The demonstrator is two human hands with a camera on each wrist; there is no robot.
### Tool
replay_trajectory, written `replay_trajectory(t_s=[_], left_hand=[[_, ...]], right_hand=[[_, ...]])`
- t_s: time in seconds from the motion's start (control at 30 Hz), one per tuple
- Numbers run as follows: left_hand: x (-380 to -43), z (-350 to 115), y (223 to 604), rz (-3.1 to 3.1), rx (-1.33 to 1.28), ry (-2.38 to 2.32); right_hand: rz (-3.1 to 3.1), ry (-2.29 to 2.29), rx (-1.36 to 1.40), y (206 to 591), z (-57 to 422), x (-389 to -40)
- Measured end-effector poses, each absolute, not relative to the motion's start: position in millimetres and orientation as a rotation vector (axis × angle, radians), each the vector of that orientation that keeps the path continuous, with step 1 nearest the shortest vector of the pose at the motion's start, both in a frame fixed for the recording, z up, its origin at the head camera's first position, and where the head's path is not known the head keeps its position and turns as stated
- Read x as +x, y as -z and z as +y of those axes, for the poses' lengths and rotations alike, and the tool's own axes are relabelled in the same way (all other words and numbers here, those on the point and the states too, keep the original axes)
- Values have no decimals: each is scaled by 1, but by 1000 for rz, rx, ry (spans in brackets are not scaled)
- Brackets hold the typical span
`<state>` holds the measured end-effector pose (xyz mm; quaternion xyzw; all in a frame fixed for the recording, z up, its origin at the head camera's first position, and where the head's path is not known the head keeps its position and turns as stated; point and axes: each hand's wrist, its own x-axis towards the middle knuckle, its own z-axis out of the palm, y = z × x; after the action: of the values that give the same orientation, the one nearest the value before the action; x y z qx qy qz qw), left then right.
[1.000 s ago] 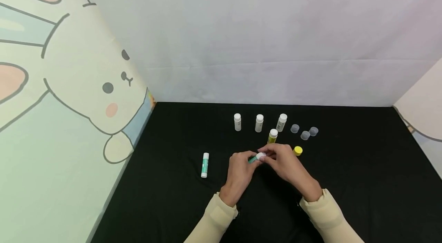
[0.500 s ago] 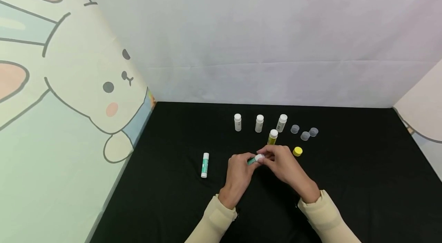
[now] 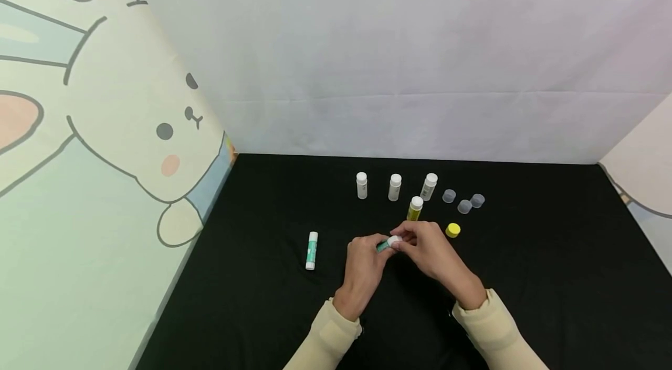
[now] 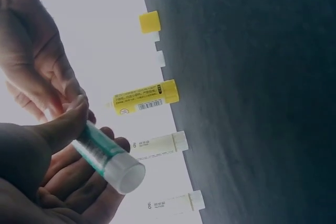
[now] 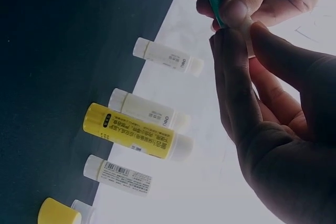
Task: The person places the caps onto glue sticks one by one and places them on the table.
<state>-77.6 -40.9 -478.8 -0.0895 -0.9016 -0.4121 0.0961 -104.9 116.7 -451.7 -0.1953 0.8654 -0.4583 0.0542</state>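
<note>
Head view: L hand (image 3: 362, 265) fingers pinch the green tube (image 3: 382, 246), just below & right of frame centre; R hand (image 3: 433, 250) thumb + fingers pinch its white end (image 3: 394, 240). If R twists/pulls hard w/ L grip light, tube cld spin or drop to the desk (image 3: 252, 311). Yellow stick (image 3: 413, 212) stands just above R hand in frame; a knuckle bump cld topple it. Yellow cap (image 3: 453, 230), right of centre, might roll if brushed.

L wrist view: tube tilted, far end free toward lower centre-left; an off-axis push there cld lever it out of L fingers.

R wrist view: R fingers, upper right, hide most of white end; can't tell if loose. Sudden release might jerk hands apart.
</note>
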Motion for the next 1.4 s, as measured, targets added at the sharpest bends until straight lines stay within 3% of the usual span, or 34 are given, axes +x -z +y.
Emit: replay_trajectory(t_s=[0.6,1.4], left_hand=[[-81,-46,480,-2695,-289,1179],[-73,-72,478,-2783,-48,1216]], right_hand=[[2610,1427,-554,459,111,-105],[2550,1398,-673,465,83,-117]])
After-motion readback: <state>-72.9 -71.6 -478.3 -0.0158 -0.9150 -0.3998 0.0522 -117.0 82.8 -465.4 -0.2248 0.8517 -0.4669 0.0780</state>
